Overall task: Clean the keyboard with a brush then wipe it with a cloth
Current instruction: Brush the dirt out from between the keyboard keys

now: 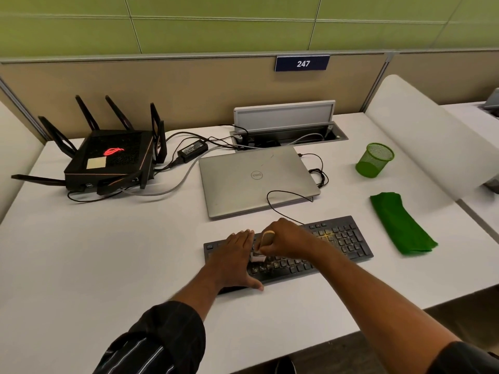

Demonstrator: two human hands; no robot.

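Keyboard (337, 244) lies near, before the laptop (256, 179); left hand (235, 255), fingers straight, pins its left end; right hand (290, 238) grips the brush (264, 240), bristles on the keys; better short strokes along each row, crumbs swept rightward.

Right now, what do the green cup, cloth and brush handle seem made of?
The green cup is see-through mesh, probably painted metal. The cloth is soft matte fabric, creased. The brush handle looks pale tan, perhaps wood; the right hand hides most.
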